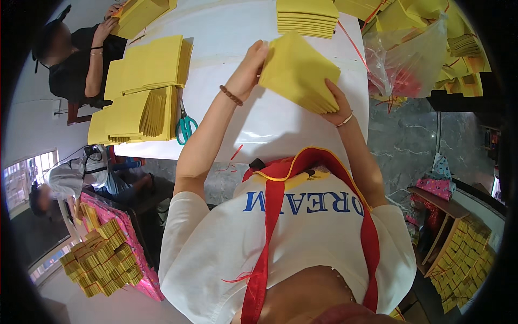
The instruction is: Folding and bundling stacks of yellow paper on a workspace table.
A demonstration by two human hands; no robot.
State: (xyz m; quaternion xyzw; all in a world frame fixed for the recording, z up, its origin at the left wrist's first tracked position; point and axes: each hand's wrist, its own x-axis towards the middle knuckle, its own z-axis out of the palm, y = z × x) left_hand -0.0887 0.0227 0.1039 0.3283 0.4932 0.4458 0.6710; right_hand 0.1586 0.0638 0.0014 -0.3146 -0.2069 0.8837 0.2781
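Above the white table [226, 73], a thick stack of yellow paper [299, 70] is held between both hands, tilted with one corner toward me. My left hand [252, 63] closes on its left edge, the fingertips partly hidden behind it. My right hand [339, 106] grips the lower right corner, with the thumb on top. Layered edges show along the near right side. To the left lie piles of the same yellow paper [154, 62], with another pile [143, 113] closer to me. Teal-handled scissors [185, 128] rest beside the near pile.
Another yellow stack [307, 19] stands at the table's far side. At the right, a clear plastic bag [404, 59] sits among yellow bundles. A co-worker [75, 67] handles yellow paper at far left; another person [86, 167] is lower left. Tied bundles [102, 259] lie on pink cloth.
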